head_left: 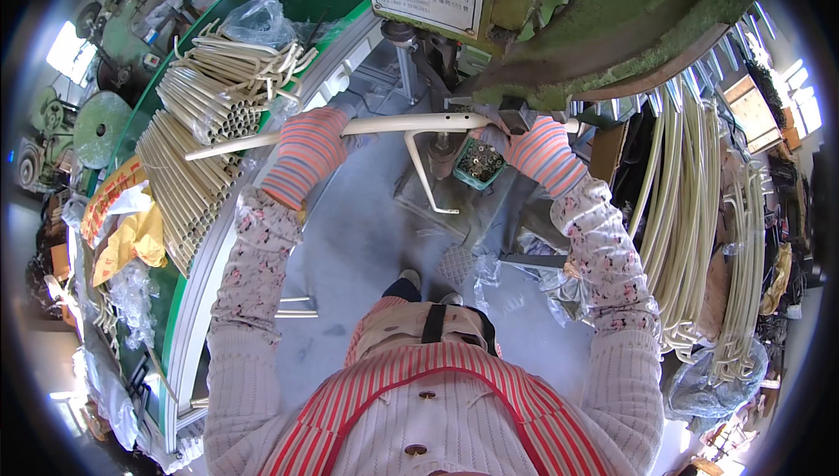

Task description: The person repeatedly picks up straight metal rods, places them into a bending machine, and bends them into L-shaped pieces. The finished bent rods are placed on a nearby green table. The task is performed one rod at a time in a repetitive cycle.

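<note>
A cream-coated metal tube [406,123] runs crosswise in front of me, with small holes in its side. My left hand [307,151], in a striped knit glove, is closed around it near its left part. Gloved the same way, my right hand [543,153] grips the tube farther right, close under the head of a green press machine [629,50]. A thin bent cream rod [419,168] hangs down from the tube's middle. Below my right hand, a small green tray [480,182] holds many small metal parts. The machine head partly hides the tube's right end.
Stacked cream tubes [190,181] and bent tube pieces [242,66] lie on the green-topped bench at my left, beside yellow wrapping [134,240]. Long curved tubes [662,233] hang at my right. Plastic film [486,274] lies on the floor.
</note>
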Tool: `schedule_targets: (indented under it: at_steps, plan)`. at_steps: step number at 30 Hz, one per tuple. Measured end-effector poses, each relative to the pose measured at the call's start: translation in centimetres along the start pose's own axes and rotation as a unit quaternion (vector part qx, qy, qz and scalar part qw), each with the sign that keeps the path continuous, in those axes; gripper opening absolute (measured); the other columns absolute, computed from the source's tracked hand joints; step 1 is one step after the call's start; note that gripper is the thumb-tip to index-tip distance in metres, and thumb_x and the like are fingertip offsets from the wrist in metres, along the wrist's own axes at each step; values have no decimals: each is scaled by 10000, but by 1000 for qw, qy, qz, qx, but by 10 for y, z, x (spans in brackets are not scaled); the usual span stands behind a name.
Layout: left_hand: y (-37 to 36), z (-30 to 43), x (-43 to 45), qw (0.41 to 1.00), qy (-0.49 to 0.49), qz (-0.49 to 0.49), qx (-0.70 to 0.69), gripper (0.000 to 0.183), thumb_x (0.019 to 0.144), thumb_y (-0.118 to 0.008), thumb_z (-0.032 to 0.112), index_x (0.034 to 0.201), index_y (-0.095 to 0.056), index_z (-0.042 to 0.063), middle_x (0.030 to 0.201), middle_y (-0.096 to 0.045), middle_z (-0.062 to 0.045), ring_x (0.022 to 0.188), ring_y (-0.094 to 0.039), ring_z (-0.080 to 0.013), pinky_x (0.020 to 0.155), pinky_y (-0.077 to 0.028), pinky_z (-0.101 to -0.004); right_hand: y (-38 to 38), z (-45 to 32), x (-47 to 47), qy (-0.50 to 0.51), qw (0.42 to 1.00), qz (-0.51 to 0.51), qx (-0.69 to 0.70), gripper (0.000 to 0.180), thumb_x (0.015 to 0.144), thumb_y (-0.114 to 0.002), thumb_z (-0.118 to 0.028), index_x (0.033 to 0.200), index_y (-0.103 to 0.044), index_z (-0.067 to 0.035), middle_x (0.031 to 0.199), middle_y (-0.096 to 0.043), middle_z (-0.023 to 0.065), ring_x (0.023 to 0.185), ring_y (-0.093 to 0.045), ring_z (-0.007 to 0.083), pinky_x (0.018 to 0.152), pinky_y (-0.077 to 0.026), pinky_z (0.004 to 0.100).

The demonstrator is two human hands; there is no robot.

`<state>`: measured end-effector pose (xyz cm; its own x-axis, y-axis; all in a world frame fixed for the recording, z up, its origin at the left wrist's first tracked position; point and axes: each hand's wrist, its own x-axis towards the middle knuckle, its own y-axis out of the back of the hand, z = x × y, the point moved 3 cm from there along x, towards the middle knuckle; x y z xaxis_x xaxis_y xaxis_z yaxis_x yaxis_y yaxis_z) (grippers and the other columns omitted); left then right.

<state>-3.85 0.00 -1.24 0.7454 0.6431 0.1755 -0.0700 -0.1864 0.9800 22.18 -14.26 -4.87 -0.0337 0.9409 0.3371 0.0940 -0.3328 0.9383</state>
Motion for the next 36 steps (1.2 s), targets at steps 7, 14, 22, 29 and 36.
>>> schedule_targets:
  at_steps: [7, 14, 22, 29, 36]
  plan:
    - [-12, -19, 2, 998, -11, -45, -35, 181, 713, -621, 207, 842, -582, 86, 844, -615, -110, 808, -597, -322, 681, -478, -425, -44, 10, 4, 66, 996, -45, -51, 262, 800, -563, -328, 968, -616, -134, 892, -611, 81, 847, -581, 278, 755, -466, 478]
    - [13, 31, 38, 980, -113, -122, -112, 502, 719, -642, 533, 950, -628, 87, 825, -635, -141, 802, -609, -334, 703, -482, -409, -88, 37, -9, -95, 932, 3, 350, 358, 775, -651, -346, 1027, -626, -92, 903, -604, 148, 845, -564, 337, 752, -437, 413]
    - [0, 44, 59, 955, -165, -212, -129, 347, 734, -636, 401, 889, -661, 92, 808, -651, -133, 795, -626, -321, 694, -497, -412, 17, -44, 31, -199, 947, -182, 175, 566, 738, -630, -532, 1163, -577, -161, 996, -644, 117, 950, -603, 265, 813, -464, 349]
    - [-6, 37, 58, 944, -160, -236, -167, 352, 729, -646, 403, 894, -657, 93, 804, -647, -139, 781, -620, -340, 705, -491, -421, -4, -36, 31, -184, 964, -184, 55, 538, 770, -576, -546, 1147, -585, -163, 1027, -636, 105, 949, -598, 278, 799, -474, 369]
    - [-7, 50, 66, 953, -167, -231, -99, 416, 746, -636, 454, 893, -645, 64, 768, -629, -172, 740, -599, -356, 689, -485, -411, -40, -8, 23, -189, 965, -178, 31, 601, 711, -595, -627, 1111, -617, -179, 926, -640, 115, 871, -597, 280, 780, -457, 371]
